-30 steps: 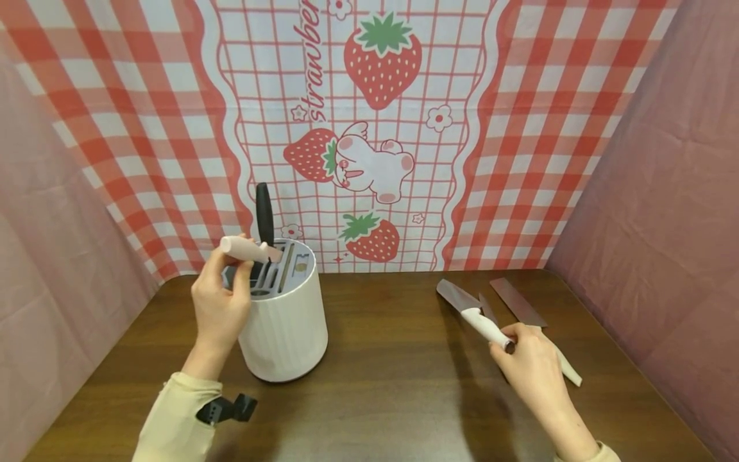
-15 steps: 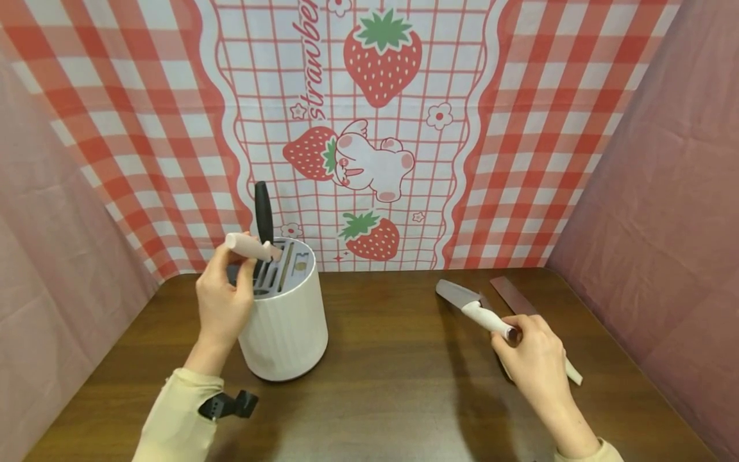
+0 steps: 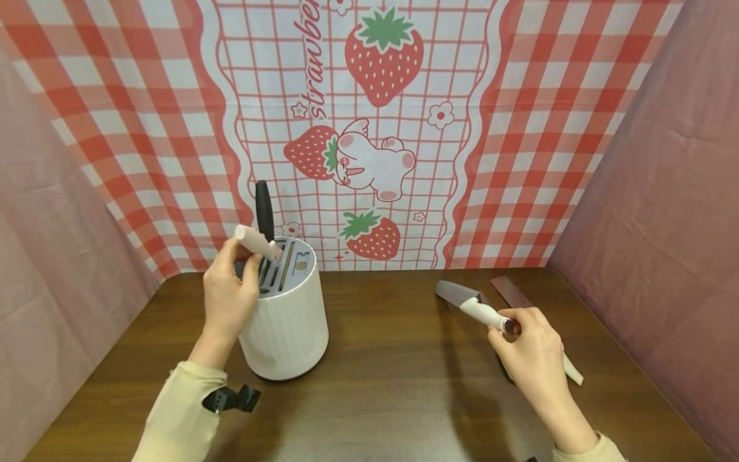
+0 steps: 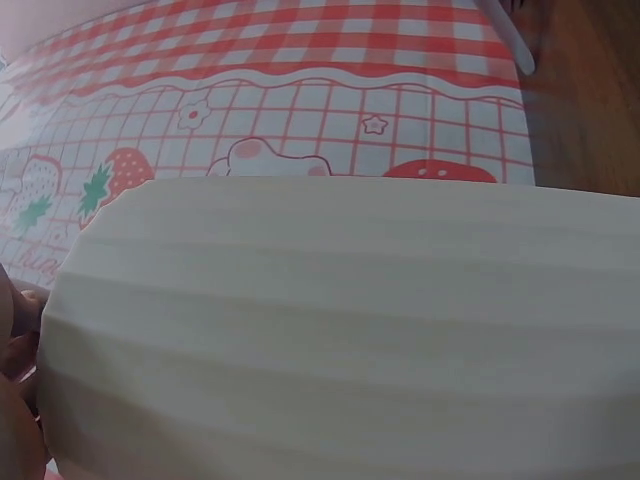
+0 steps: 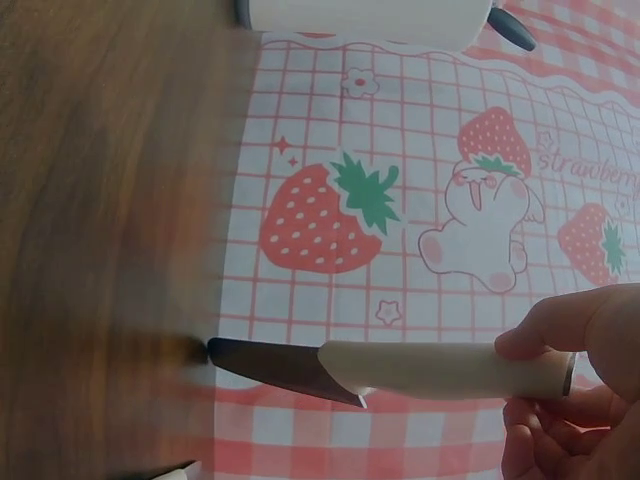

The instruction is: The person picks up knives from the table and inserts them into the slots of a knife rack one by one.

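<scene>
In the head view my left hand (image 3: 231, 298) pinches the pale handle of a knife (image 3: 253, 240) over the white ribbed knife block (image 3: 288, 333). That handle slants, with its blade end at the slots in the block's grey top; most of the blade is hidden. Fingers (image 4: 18, 390) of this hand show at the edge of the left wrist view, beside the block's wall. My right hand (image 3: 534, 353) grips the butt of a second, white-handled knife (image 3: 484, 314). Its broad blade (image 5: 280, 365) points away to the left, held above the table.
A black-handled knife (image 3: 264, 208) stands upright in the block's rear. On the table (image 3: 381, 385) at right lies a knife with a wide rectangular blade (image 3: 510, 292), partly behind my right hand. Another dark blade (image 3: 485, 298) peeks out behind the held knife. A checked strawberry cloth (image 3: 375, 160) hangs behind.
My left hand has shifted right and slightly up, tipping its knife handle steeper, with less blade showing above the slots. The right hand's knife has swung a little flatter.
</scene>
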